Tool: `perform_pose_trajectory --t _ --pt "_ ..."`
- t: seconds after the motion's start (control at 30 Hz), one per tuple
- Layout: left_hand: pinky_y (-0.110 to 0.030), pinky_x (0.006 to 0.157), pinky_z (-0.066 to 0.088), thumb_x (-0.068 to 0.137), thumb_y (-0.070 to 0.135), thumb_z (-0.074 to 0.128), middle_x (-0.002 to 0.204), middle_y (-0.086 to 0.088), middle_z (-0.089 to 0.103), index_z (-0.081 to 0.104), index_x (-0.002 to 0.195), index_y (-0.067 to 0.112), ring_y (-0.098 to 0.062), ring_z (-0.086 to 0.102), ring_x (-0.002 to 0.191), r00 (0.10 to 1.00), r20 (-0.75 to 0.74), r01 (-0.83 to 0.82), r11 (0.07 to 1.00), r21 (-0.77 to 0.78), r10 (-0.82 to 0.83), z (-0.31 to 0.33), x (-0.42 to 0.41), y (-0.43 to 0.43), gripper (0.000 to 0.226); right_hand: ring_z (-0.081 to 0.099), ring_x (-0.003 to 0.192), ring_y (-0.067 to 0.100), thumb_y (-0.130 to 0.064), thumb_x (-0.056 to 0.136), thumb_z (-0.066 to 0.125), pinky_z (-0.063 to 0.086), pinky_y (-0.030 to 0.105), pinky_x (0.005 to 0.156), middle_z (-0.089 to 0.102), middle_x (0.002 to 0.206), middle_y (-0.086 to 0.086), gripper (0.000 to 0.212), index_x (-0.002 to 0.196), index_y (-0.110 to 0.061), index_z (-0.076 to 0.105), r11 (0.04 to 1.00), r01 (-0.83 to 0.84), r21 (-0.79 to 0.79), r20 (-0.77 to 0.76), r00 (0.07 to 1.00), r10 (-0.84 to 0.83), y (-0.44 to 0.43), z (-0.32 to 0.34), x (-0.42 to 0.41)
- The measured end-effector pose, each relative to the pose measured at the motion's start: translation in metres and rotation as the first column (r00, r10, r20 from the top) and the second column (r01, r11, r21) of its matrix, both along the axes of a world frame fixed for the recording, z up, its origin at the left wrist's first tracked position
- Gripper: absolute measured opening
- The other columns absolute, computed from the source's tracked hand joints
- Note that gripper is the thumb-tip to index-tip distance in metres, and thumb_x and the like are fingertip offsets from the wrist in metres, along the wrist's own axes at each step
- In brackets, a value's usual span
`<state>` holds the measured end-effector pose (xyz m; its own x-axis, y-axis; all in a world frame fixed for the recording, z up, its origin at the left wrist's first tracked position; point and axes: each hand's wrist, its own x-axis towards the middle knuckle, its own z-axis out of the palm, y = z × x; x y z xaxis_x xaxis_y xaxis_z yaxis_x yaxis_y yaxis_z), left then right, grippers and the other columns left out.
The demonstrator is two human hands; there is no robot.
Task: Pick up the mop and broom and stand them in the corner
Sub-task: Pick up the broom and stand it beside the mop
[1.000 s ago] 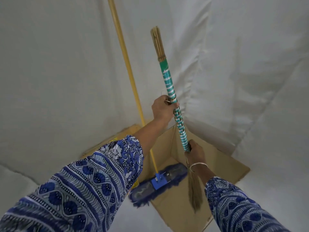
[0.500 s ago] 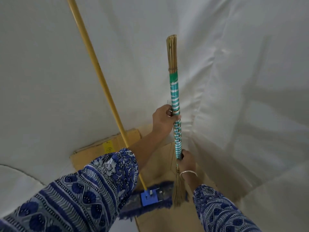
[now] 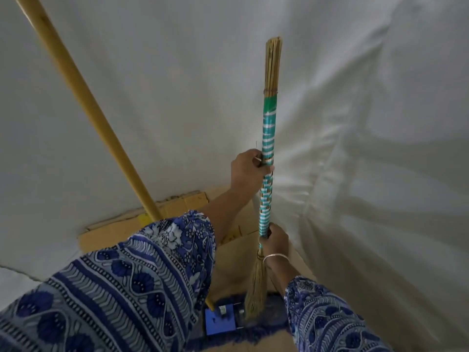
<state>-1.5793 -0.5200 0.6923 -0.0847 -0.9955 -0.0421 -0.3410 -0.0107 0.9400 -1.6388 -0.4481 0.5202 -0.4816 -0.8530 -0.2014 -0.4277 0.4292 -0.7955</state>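
Observation:
I hold a straw broom [image 3: 269, 138] upright in the corner; its handle is wrapped in teal and white bands and its bristles point down at the floor. My left hand [image 3: 250, 171] grips the middle of the handle. My right hand [image 3: 276, 241], with a bangle on the wrist, grips the handle's lower end just above the bristles. The mop leans against the left wall: its yellow wooden pole [image 3: 83, 102] runs from the top left down to a blue head [image 3: 219, 322] on the floor, partly hidden by my left sleeve.
White cloth covers both walls [image 3: 380, 174] that meet at the corner. Flattened brown cardboard [image 3: 177, 207] lies on the floor under the mop head and the broom bristles.
The broom has gone from tilted to nearly vertical and closer to the corner fold. My view has moved nearer and lower. The mop leans as before.

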Motion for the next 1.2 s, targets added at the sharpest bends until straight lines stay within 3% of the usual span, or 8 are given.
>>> perform_pose_trajectory --t 0.07,0.13,0.33,0.67,0.8,1.0,1.07,1.2 --pt "-0.051 0.087 0.055 0.074 0.004 0.072 0.096 -0.029 0.064 0.065 0.095 -0.002 -0.042 0.065 0.097 1.0 -0.002 -0.019 1.0 0.012 0.02 -0.028 -0.002 -0.012 0.023 0.061 0.08 0.034 0.004 0.076 0.059 0.036 0.028 0.063 0.067 0.086 0.023 0.008 0.082 0.002 0.063 1.0 -0.014 0.003 -0.017 1.0 0.014 -0.011 -0.028 -0.002" --pt "-0.05 0.088 0.055 0.075 0.004 0.071 0.103 -0.028 0.066 0.065 0.098 -0.002 -0.041 0.065 0.098 1.0 0.001 -0.027 0.999 0.019 0.027 -0.044 0.0 -0.019 0.025 0.059 0.076 0.031 0.005 0.076 0.058 0.035 0.027 0.063 0.067 0.086 0.024 0.008 0.083 0.004 0.062 1.0 -0.026 0.009 -0.036 0.999 0.026 -0.016 -0.043 -0.005" --pt "-0.05 0.089 0.055 0.077 0.005 0.07 0.105 -0.024 0.068 0.065 0.103 -0.001 -0.038 0.065 0.099 0.999 0.019 -0.035 0.999 0.036 0.035 -0.083 0.002 -0.036 0.027 0.062 0.079 0.035 0.0 0.073 0.063 0.044 0.033 0.061 0.066 0.085 0.02 0.01 0.083 0.0 0.062 1.0 0.016 0.006 -0.086 0.996 -0.016 -0.029 -0.086 -0.01" --pt "-0.048 0.092 0.054 0.081 0.004 0.065 0.11 -0.027 0.066 0.064 0.108 -0.004 -0.039 0.063 0.103 0.993 0.082 0.079 0.996 0.035 -0.082 -0.096 -0.012 -0.058 0.028 0.061 0.084 0.037 0.005 0.08 0.054 0.04 0.03 0.064 0.064 0.089 0.027 0.008 0.086 0.008 0.059 0.984 0.175 0.009 -0.032 0.984 -0.175 -0.048 -0.103 -0.01" --pt "-0.049 0.092 0.053 0.082 0.006 0.065 0.11 -0.025 0.067 0.064 0.108 -0.004 -0.039 0.063 0.104 0.984 0.109 0.137 0.989 0.052 -0.142 -0.101 -0.016 -0.057 0.028 0.061 0.101 0.036 0.006 0.08 0.055 0.05 0.041 0.086 0.066 0.108 0.022 0.028 0.108 0.002 0.059 0.971 0.237 0.03 0.001 0.971 -0.237 -0.043 -0.105 -0.013" --pt "-0.043 0.095 0.05 0.082 0.014 0.066 0.115 -0.02 0.066 0.062 0.109 -0.002 -0.035 0.061 0.107 0.971 0.132 0.187 0.977 0.098 -0.199 -0.104 -0.028 -0.054 0.031 0.058 0.106 0.037 0.004 0.082 0.055 0.049 0.04 0.088 0.062 0.114 0.024 0.033 0.115 0.002 0.055 0.975 0.208 0.083 0.02 0.977 -0.211 -0.042 -0.103 -0.017" --pt "-0.038 0.096 0.046 0.083 0.014 0.066 0.12 -0.019 0.064 0.058 0.118 0.0 -0.033 0.059 0.112 0.972 0.125 0.185 0.974 0.128 -0.201 -0.105 -0.028 -0.051 0.039 0.059 0.105 0.037 0.002 0.082 0.056 0.049 0.04 0.088 0.063 0.112 0.025 0.031 0.113 0.004 0.055 0.972 0.225 0.071 0.035 0.973 -0.228 -0.041 -0.101 -0.015" --pt "-0.033 0.104 0.039 0.085 0.014 0.064 0.139 -0.017 0.049 0.03 0.144 0.004 -0.028 0.047 0.128 0.984 0.037 0.164 0.959 0.229 -0.177 -0.105 -0.022 -0.043 0.069 0.059 0.104 0.037 -0.002 0.084 0.057 0.049 0.04 0.086 0.063 0.109 0.025 0.026 0.109 0.005 0.056 0.969 0.239 0.058 0.032 0.97 -0.241 -0.033 -0.095 -0.013"
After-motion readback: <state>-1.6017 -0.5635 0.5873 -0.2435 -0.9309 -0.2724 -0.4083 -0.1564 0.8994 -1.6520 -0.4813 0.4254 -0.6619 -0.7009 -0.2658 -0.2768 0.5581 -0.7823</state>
